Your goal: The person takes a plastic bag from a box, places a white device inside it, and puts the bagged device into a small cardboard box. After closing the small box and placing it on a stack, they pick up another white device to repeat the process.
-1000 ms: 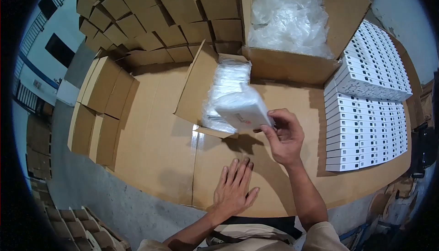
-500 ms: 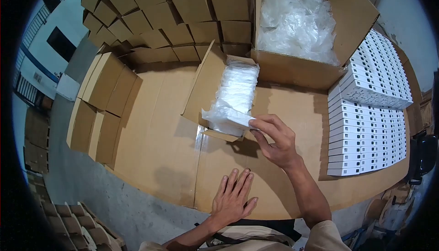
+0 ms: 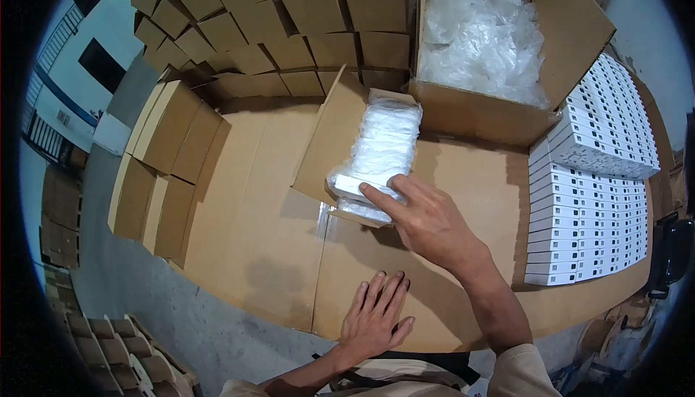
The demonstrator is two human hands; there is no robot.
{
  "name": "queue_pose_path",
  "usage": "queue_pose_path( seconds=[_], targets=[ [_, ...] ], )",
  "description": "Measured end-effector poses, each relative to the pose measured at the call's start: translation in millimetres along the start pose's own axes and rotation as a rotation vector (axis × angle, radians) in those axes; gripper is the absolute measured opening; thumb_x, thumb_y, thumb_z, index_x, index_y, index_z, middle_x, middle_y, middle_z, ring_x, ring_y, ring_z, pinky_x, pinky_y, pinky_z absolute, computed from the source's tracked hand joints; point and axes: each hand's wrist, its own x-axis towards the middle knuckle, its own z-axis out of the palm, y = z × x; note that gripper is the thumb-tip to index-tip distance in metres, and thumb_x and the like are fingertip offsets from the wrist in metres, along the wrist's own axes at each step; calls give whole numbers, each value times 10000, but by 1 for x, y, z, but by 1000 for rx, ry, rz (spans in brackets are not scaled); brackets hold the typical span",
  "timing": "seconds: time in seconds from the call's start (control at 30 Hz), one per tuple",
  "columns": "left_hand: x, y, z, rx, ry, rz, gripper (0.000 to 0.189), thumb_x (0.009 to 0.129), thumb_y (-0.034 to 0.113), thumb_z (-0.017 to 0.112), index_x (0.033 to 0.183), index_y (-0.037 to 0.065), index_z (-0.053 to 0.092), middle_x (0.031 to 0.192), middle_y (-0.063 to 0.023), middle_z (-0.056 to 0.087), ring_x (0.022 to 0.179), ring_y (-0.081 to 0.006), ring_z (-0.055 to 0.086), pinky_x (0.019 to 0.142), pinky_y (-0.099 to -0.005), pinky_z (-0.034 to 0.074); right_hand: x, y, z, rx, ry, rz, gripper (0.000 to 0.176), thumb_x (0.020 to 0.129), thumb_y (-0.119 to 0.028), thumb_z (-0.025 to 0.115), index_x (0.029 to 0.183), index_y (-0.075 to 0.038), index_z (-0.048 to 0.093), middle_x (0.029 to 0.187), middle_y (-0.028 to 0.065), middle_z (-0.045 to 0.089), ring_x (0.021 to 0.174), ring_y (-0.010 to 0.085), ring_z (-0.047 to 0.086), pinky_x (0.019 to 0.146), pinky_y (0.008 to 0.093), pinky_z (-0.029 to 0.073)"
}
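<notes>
Head view: right hand — fingers straight, gripping nothing — presses the plastic-wrapped white box at the near end of the open brown cardboard carton, long axis crosswise. Left hand lies spread flat, farther from the carton.

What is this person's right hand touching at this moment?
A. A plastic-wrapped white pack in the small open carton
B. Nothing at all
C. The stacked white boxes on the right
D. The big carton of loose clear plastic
A: the right hand lays its fingers on the plastic-wrapped white pack at the near end of the small open carton.
</notes>
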Motion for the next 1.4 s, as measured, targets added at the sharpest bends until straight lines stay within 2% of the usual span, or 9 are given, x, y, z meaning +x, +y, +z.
queue_pose_path(
  seconds=[0.13, 0.33, 0.53, 0.63, 0.83, 0.93, 1.03, 1.23, 1.4],
  targets=[
    [-2, -2, 5, -11, 24, 4, 710, 939, 468, 638, 1495, 43, 518, 1572, -161, 457, 1470, -407, 355, 1177, -583, 305, -6, 7, 2, 127, -42, -59, 639, 944, -280, 641, 1502, -16, 479, 1547, 149, 479, 1455, 336, 410, 1189, 484, 352],
    [0, -3, 4, 15, -3, 6, 717, 931, 474, 647, 1491, 43, 524, 1571, -156, 462, 1482, -396, 350, 1185, -568, 292, -9, 15, 21, 71, -140, -87, 767, 925, -442, 631, 1530, -7, 446, 1598, 134, 437, 1525, 318, 329, 1248, 576, 232],
    [0, -2, 4, 34, -26, 3, 714, 934, 471, 644, 1491, 40, 525, 1573, -151, 461, 1492, -395, 336, 1181, -568, 296, 3, 5, 27, -83, -291, -86, 900, 810, -445, 757, 1548, -52, 425, 1628, 98, 395, 1548, 306, 292, 1255, 607, 199],
    [0, -3, 2, 67, -35, 10, 718, 968, 490, 591, 1522, 45, 485, 1588, -135, 445, 1473, -367, 361, 1175, -533, 313, -5, 6, 33, -57, -222, -55, 947, 761, -415, 803, 1547, -49, 422, 1640, 91, 374, 1554, 303, 277, 1262, 614, 181],
    [-1, 0, 1, 70, -6, 10, 712, 968, 477, 597, 1516, 34, 489, 1589, -138, 440, 1457, -369, 380, 1173, -544, 320, -7, 2, 26, 20, -257, -14, 987, 777, -395, 810, 1586, -62, 353, 1663, 95, 327, 1576, 306, 217, 1278, 609, 141],
    [-2, 0, 3, 22, -15, 10, 756, 949, 477, 622, 1519, 6, 466, 1584, -173, 435, 1472, -424, 362, 1179, -590, 304, -14, 7, 24, 190, -156, -54, 950, 797, -365, 778, 1576, -20, 357, 1671, 116, 314, 1572, 325, 228, 1279, 599, 133],
    [3, 0, -8, -131, -57, -44, 886, 918, 384, 708, 1589, -26, 300, 1609, -252, 351, 1480, -455, 334, 1198, -577, 283, -35, 8, -8, 348, -10, 59, 943, 799, -286, 792, 1585, -14, 348, 1659, 153, 335, 1554, 360, 268, 1273, 565, 191],
    [59, -20, -7, -521, 636, -380, 1275, 740, 100, 903, 1620, -35, -10, 1652, -327, 138, 1523, -425, 249, 1246, -508, 232, -99, 6, -33, 426, 201, 284, 894, 782, -138, 794, 1565, -1, 385, 1589, 214, 432, 1494, 401, 380, 1239, 497, 307],
    [124, -37, -3, -739, 885, -400, 1327, 714, 134, 938, 1620, -10, -21, 1635, -277, 130, 1525, -395, 223, 1251, -496, 244, -141, -11, -32, 423, 138, 366, 909, 775, -113, 791, 1573, -16, 367, 1586, 213, 436, 1483, 397, 399, 1227, 477, 329]
  ],
)
